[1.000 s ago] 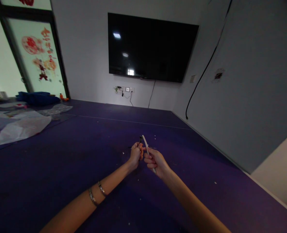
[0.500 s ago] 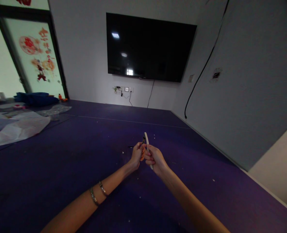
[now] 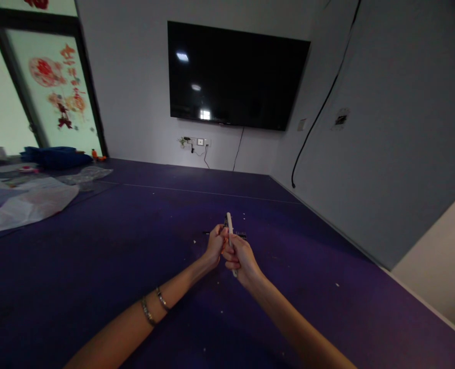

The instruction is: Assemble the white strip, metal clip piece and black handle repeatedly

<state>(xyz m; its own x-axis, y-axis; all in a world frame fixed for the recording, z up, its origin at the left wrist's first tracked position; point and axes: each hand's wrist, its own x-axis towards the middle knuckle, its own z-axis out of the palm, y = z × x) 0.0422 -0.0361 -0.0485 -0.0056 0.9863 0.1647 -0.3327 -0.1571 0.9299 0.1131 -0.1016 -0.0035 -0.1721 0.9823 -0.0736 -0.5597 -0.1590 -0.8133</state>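
Both hands are together at the middle of the purple surface. My right hand (image 3: 240, 256) is closed around a slim white strip (image 3: 230, 221), which stands nearly upright, one end above the fingers and the other below. Against its left side, my left hand (image 3: 215, 246) pinches a small dark piece (image 3: 225, 220) whose kind I cannot make out. The fingers hide most of it. A dark flat shape (image 3: 241, 236) shows just behind my right hand; whether it belongs to the held piece is unclear. A short black stick (image 3: 205, 233) lies left of the hands.
Tiny white scraps (image 3: 195, 241) dot the purple surface (image 3: 135, 246). Clear plastic and white sheeting (image 3: 38, 202) spread at the left, with a dark blue cloth bundle (image 3: 56, 157) behind. A black cable (image 3: 319, 113) hangs at the right wall; a television (image 3: 238, 77) is mounted ahead.
My right hand and the white strip have shifted slightly left, closer to my left hand. The orange patch between the hands is now mostly covered, and a dark shape shows behind the right hand.
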